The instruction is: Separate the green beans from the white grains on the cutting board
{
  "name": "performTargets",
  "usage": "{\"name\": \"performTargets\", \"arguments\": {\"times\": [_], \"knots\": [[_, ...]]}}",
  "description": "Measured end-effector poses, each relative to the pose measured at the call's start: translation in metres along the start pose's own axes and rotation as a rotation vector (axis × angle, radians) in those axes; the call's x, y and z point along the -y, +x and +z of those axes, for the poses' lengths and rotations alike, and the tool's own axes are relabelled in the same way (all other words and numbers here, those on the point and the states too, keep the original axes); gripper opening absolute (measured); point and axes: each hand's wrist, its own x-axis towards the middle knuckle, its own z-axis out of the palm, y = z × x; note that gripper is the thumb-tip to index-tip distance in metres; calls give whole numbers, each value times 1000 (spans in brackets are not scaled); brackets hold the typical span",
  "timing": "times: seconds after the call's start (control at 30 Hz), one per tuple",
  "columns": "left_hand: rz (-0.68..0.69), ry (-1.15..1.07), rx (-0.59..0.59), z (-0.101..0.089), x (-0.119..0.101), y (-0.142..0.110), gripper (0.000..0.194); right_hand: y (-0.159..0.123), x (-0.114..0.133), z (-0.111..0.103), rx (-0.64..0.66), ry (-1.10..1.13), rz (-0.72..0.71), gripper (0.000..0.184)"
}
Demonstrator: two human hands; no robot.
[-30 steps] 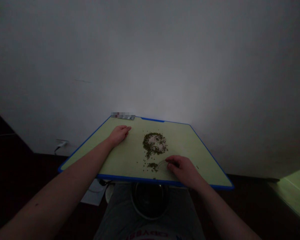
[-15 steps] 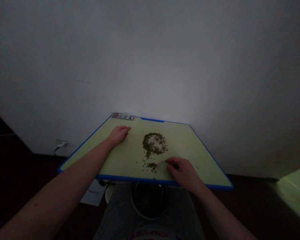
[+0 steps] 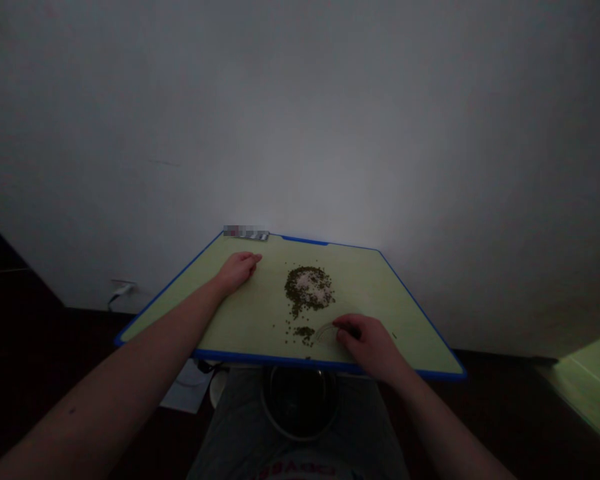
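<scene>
Right grip: your right grip (image 3: 371, 345) is curled with its fingers at the edge of a clear round dish (image 3: 326, 335), touching it; you cannot tell whether it is closed on the dish
Left grip: your left grip (image 3: 239, 271) rests loosely curled on the cutting board (image 3: 260, 356), with nothing showing in it
Main pile: the green beans (image 3: 307, 285) lie ahead of your right grip and to the right of your left grip, around a patch of white grains (image 3: 307, 283) too small to name
Small cluster: a few beans (image 3: 305, 332) sit just beside the dish, on the side toward your left grip, with strays scattered up to the main pile
Laid out so far: most beans are in the main pile, the rest lie apart from it, and none can be made out in the dish
Rest: a blurred flat pack (image 3: 246, 233) lies at the far edge of the board, a white wall (image 3: 300, 120) stands beyond it, and a dark round bowl (image 3: 300, 400) sits below the near edge
</scene>
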Motion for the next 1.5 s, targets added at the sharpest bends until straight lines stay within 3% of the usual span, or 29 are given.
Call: {"name": "performTargets", "arguments": {"times": [0.4, 0.77, 1.03, 1.2, 1.33, 1.5], "knots": [[-14, -6, -9, 0, 2, 1, 39, -1, 8, 9, -39, -32, -31, 25], [2, 12, -6, 0, 4, 4, 39, -2, -22, -13, -139, -52, 89, 27], [-5, -18, 5, 0, 5, 2, 40, -7, 0, 1, -105, -21, 50, 25], [11, 14, 10, -1, 5, 3, 40, 2, -9, -8, -183, -96, 30, 26], [9, 12, 1, -1, 5, 3, 41, 7, -19, -14, -116, -106, -9, 25], [-3, -10, 11, 0, 5, 3, 40, 3, -7, -6, -13, -20, -59, 25]]}}
